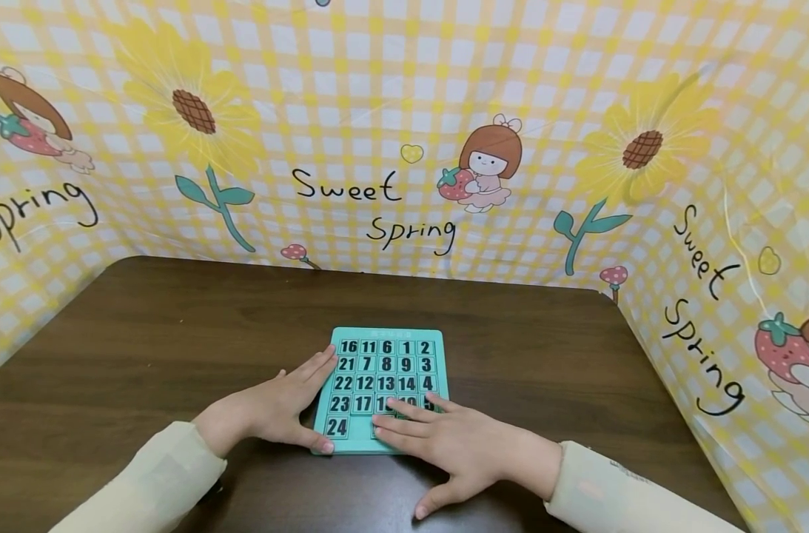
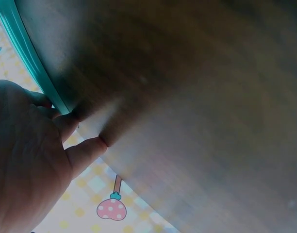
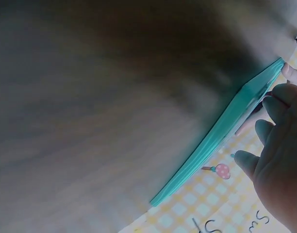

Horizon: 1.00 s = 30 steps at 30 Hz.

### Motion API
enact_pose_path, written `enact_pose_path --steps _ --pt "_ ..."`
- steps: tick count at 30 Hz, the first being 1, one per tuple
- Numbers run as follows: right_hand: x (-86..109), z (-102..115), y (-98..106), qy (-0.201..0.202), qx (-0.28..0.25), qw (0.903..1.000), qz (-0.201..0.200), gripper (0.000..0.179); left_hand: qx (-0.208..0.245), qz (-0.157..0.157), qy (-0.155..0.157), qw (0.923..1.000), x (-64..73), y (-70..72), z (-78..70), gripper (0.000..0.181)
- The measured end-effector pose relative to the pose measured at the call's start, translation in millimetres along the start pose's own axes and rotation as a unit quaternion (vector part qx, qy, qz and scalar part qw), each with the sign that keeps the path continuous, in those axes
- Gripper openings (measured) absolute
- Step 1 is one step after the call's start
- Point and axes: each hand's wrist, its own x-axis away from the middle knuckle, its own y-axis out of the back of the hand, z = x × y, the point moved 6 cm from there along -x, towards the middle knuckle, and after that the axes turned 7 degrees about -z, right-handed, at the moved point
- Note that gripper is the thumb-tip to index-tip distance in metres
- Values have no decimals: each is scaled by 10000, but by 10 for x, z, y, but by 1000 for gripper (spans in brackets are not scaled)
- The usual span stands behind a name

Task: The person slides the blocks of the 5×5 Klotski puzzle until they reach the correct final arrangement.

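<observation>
A teal sliding number puzzle lies flat on the brown table, its tiles printed with black numbers. Along its left edge rests my left hand, fingers at the upper left side and thumb at the lower left corner. My right hand reaches over the lower right part of the puzzle with fingers extended, the fingertips on the lower tiles and the thumb out to the side over the table. Tile 24 sits at the bottom left, with a gap in the tiles to its right. Several bottom-row tiles are hidden under the right hand.
The dark brown wooden table stretches around the puzzle. Behind and at both sides hangs a yellow checked cloth with flowers and cartoon figures, meeting the table's back edge.
</observation>
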Motion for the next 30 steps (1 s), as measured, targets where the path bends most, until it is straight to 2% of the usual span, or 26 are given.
enact_pose_path --steps 9,15,30 --pt "-325 70 20 229 87 9997 36 94 27 -6 15 10000 3 -7 8 131" --pt "-454 122 20 275 79 9995 128 94 8 -8 -5 10000 0 -3 15 131" --pt "-433 83 -30 250 -39 9993 263 92 -8 -32 -11 10000 -7 -3 25 131"
